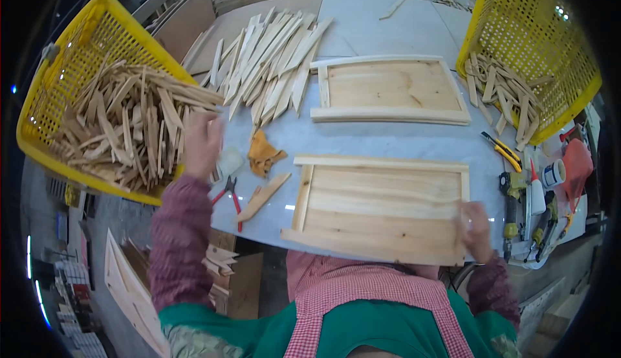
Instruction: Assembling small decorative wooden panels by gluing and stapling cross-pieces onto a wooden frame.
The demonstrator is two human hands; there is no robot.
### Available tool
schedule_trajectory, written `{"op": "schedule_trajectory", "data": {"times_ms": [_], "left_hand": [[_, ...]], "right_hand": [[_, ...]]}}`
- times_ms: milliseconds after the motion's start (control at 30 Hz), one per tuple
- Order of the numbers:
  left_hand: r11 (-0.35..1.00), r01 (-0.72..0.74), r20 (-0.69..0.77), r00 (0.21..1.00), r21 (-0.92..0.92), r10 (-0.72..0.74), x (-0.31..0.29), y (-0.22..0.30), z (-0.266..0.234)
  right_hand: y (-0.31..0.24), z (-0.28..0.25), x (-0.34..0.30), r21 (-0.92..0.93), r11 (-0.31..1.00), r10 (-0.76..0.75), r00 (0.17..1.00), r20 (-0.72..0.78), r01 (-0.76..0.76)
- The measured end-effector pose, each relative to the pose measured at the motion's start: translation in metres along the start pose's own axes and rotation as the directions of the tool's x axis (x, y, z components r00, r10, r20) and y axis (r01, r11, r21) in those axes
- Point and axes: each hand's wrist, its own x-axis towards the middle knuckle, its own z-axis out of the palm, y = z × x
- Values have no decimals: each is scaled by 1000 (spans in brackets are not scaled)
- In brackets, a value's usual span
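Observation:
A framed wooden panel (pixel 381 206) lies at the table's near edge, with raised strips along its sides. My right hand (pixel 477 232) is at its right edge, fingers curled against the frame and somewhat blurred. My left hand (pixel 202 144) is raised by the rim of the left yellow basket (pixel 42 131), beside its heap of thin wood offcuts (pixel 139 125). Its fingers look bent, but motion smears them, and whether they hold anything cannot be made out. Red-handled pliers (pixel 228 196) and a loose wood piece (pixel 263 197) lie between that hand and the panel.
Behind lies a second framed panel (pixel 391 89), with a pile of pale wood strips (pixel 278 60) to its left. An orange cloth (pixel 262 154) sits mid-table. At right are a tilted yellow basket (pixel 537 41), a utility knife (pixel 503 151), a white bottle (pixel 537 193) and a power tool (pixel 512 186).

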Motion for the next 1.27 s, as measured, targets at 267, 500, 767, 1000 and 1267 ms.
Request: {"op": "schedule_trajectory", "data": {"times_ms": [267, 500, 767, 1000, 1267], "left_hand": [[972, -32, 141, 990, 233, -1, 144, -2, 231], [836, -33, 215, 971, 548, -102, 194, -11, 316], [730, 644, 549, 705, -229, -449, 199, -12, 251], [-165, 662, 680, 728, -731, -95, 100, 42, 139], [-258, 700, 701, 705, -666, 104, 15, 88, 86]], "right_hand": [[148, -77, -19, -418, 778, 333, 872, -359, -469], [195, -85, -34, -153, 666, 682, 679, -271, -730], [217, -94, -31, -285, 720, 571, 774, -272, -632], [268, -116, -69, -460, 615, 557, 765, -322, -641], [283, -140, -100, -641, 469, 510, 779, -365, -607]]}}
